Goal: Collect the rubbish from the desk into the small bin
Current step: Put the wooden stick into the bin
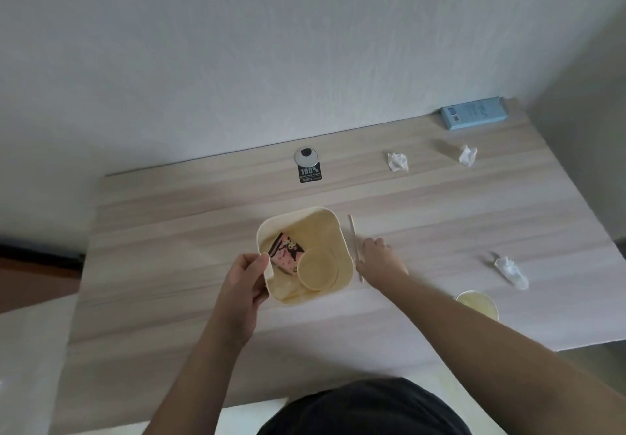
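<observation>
A pale wood-grain laminate bench [169,224] runs up against a white textured wall [237,45]; a round metal cable grommet [307,157] sits near the back edge with a black sticker [310,174] just in front of it.

The small bin [340,231] stands near the middle of the bench: cream plastic, square with rounded corners, smooth-walled. Inside lie a pink and black printed wrapper [286,253] and a round cream disc [318,269], flat like a lid. The left hand [245,280] grips the bin's near-left rim, fingers [261,294] wrapped around the outside and thumb over the edge.

Just to the right of the bin a thin wooden stick [354,241] lies on the bench. The right hand [381,257] rests beside it, fingers pointing away and touching or nearly touching it; whether they grasp it cannot be told.

Three crumpled white tissues remain on the surface: one [397,161] behind the bin, one [468,155] further right, one [511,272] at the right side. A cream paper cup [479,302] stands open by the right forearm. A light blue rectangular box [474,113] lies at the far right corner against the wall.
</observation>
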Available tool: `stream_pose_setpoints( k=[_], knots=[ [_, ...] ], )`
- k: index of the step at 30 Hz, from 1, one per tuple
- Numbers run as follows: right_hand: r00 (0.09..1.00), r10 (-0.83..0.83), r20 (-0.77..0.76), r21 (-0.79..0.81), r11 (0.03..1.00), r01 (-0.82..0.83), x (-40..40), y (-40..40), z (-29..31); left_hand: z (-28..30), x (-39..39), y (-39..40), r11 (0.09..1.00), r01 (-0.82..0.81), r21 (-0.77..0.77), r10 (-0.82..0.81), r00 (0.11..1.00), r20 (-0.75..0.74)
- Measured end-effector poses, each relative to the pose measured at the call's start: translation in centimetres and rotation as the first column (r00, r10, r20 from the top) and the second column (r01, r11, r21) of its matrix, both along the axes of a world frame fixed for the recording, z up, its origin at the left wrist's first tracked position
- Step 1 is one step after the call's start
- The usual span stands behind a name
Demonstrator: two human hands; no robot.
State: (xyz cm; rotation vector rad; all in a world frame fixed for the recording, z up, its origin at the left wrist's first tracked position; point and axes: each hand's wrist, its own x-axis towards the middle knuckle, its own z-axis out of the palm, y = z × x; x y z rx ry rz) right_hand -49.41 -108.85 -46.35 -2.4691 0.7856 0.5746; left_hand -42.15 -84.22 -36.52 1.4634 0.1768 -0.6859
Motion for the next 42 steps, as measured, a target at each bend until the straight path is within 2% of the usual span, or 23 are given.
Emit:
stream_pose_setpoints(
  k=[4,10,15,19,22,25,28,30,33,35,37,40,42],
  knots=[
    [1.0,0.015,0.021,-0.048,0.999,-0.014,1.1,-0.4,-0.9,0.2,-0.5,-0.1,0.998,-0.066,0.013,0.066,0.998,0.019],
    [0.994,0.098,-0.046,-0.12,0.987,-0.103,1.5,-1.1,-1.7,0.6,-1.5,0.3,0.993,-0.113,0.034,0.111,0.993,0.045],
    [0.992,0.127,-0.02,-0.048,0.991,-0.128,1.7,-2.4,-1.2,1.0,-2.1,0.5,0.99,-0.118,0.077,0.115,0.992,0.042],
    [0.989,-0.051,0.141,0.121,0.992,0.034,2.5,-3.9,0.8,1.2,-2.4,0.1,0.989,-0.122,0.086,0.118,0.992,0.043],
    [0.918,-0.224,0.326,0.226,0.962,0.154,2.6,-4.8,3.6,1.4,-2.3,-0.3,0.987,-0.129,0.099,0.127,0.991,0.028],
    [0.782,-0.42,0.461,0.429,0.877,0.217,2.3,-4.9,7.3,1.4,-2.0,-0.6,0.986,-0.13,0.105,0.128,0.991,0.028],
    [0.608,-0.546,0.577,0.616,0.779,0.115,1.5,-4.3,11.9,1.5,-1.9,-0.9,0.988,-0.121,0.099,0.119,0.992,0.031],
    [0.562,-0.557,0.611,0.666,0.745,0.014,1.0,-3.7,14.6,1.5,-1.8,-1.0,0.988,-0.113,0.102,0.11,0.994,0.028],
    [0.618,-0.481,0.623,0.685,0.716,-0.133,0.4,-2.2,17.3,1.6,-1.9,-1.1,0.989,-0.107,0.105,0.105,0.994,0.026],
    [0.695,-0.338,0.635,0.668,0.692,-0.274,-0.2,-0.7,18.0,1.6,-2.0,-1.1,0.99,-0.103,0.099,0.101,0.994,0.03],
    [0.74,-0.115,0.662,0.566,0.724,-0.394,-0.9,0.6,17.9,1.7,-2.2,-1.3,0.991,-0.1,0.089,0.098,0.995,0.032],
    [0.724,0.216,0.655,0.33,0.78,-0.532,-1.7,2.5,16.7,2.0,-2.5,-1.5,0.993,-0.087,0.082,0.084,0.996,0.039],
    [0.728,0.287,0.623,0.263,0.799,-0.54,-1.9,3.6,15.9,2.3,-2.6,-1.7,0.993,-0.086,0.083,0.082,0.995,0.051]
  ],
)
